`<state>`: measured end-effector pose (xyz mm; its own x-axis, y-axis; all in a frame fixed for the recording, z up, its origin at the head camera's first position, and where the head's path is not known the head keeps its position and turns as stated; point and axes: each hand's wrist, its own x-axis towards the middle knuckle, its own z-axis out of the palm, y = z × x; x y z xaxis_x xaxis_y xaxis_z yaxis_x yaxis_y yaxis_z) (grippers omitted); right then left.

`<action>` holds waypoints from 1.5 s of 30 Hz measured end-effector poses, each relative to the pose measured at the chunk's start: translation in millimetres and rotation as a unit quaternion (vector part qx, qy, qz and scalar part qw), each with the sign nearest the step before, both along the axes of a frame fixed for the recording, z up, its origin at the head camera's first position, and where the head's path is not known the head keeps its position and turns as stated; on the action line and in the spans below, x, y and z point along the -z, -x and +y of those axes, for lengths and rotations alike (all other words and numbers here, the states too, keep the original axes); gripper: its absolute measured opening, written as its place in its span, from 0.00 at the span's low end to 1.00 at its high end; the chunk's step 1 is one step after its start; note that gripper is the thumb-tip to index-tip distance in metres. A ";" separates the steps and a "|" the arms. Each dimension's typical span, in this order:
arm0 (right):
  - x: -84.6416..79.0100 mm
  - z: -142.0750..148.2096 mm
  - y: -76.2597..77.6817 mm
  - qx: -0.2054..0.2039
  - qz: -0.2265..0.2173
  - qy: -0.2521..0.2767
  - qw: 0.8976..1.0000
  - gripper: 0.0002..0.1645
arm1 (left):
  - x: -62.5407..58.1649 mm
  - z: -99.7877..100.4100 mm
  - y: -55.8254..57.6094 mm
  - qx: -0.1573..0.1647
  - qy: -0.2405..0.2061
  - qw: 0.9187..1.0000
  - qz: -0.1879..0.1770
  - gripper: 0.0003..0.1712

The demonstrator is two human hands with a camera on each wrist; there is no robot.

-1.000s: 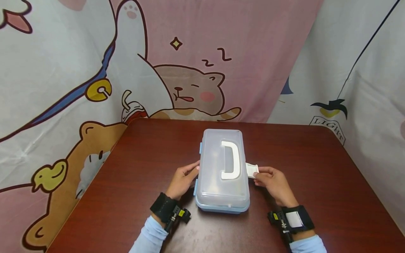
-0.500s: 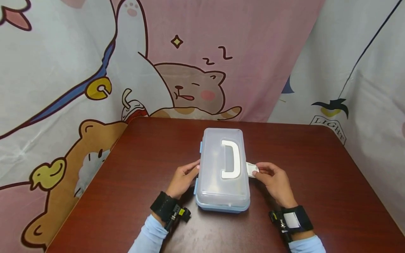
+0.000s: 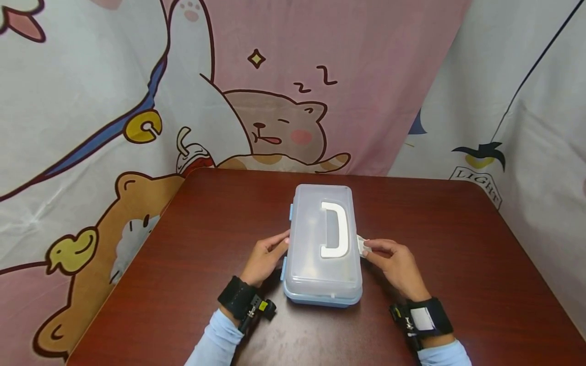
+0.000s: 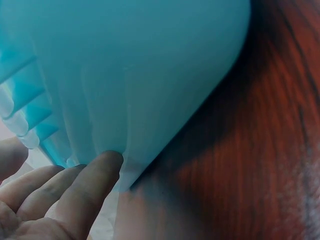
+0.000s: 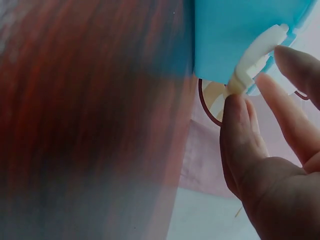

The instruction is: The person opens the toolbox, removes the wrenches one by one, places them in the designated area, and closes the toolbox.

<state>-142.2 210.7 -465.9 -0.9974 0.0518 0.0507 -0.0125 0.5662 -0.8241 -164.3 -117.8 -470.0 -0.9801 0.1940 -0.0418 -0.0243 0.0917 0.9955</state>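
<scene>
A plastic box (image 3: 316, 234) with a frosted clear lid, a pale blue base and a white handle (image 3: 340, 231) stands on the table, lid down. On its right side a white latch (image 5: 257, 52) tilts outward from the blue wall. My right hand (image 3: 396, 264) pinches this latch between thumb and fingertips. At the box's left side, by the blue hinges (image 3: 284, 269), is my left hand (image 3: 264, 262). Its fingers are nearly straight, with the fingertips (image 4: 110, 160) against the ribbed blue wall (image 4: 150, 65).
The dark red-brown wooden table (image 3: 220, 203) extends around the box on every side. Behind it hangs a cartoon-printed cloth (image 3: 366, 76). Each wrist wears a black strap with a small camera, such as the left wrist camera (image 3: 265, 309).
My right hand has moved slightly left towards the box, and the latch now sticks out less from the side. The left hand and the box have stayed in place.
</scene>
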 end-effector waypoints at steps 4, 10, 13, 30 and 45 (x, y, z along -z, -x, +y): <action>2.5 0.3 1.4 -0.017 0.014 -0.021 1.000 0.14 | -0.4 0.0 0.2 0.000 0.002 1.000 0.000 0.23; 2.7 0.5 1.0 -0.047 0.016 -0.050 0.998 0.11 | 0.6 -0.1 0.7 -0.001 0.002 1.000 0.002 0.23; 3.1 0.0 0.4 -0.063 0.018 -0.058 0.996 0.11 | 0.9 0.0 0.9 -0.001 0.001 1.000 0.003 0.23; 4.4 -4.1 1.0 -0.094 -0.020 -0.048 0.994 0.15 | -1.8 0.8 -0.7 -0.006 0.008 1.000 0.003 0.23; 3.3 -4.9 0.1 -0.090 -0.041 -0.049 0.994 0.18 | -4.5 1.0 -2.0 -0.033 0.068 0.996 0.043 0.20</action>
<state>-142.3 205.8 -469.2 -0.9911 -0.1285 -0.0343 -0.0563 0.6388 -0.7674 -162.2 -116.8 -465.5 -0.9917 0.1270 0.0214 0.0500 0.2271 0.9726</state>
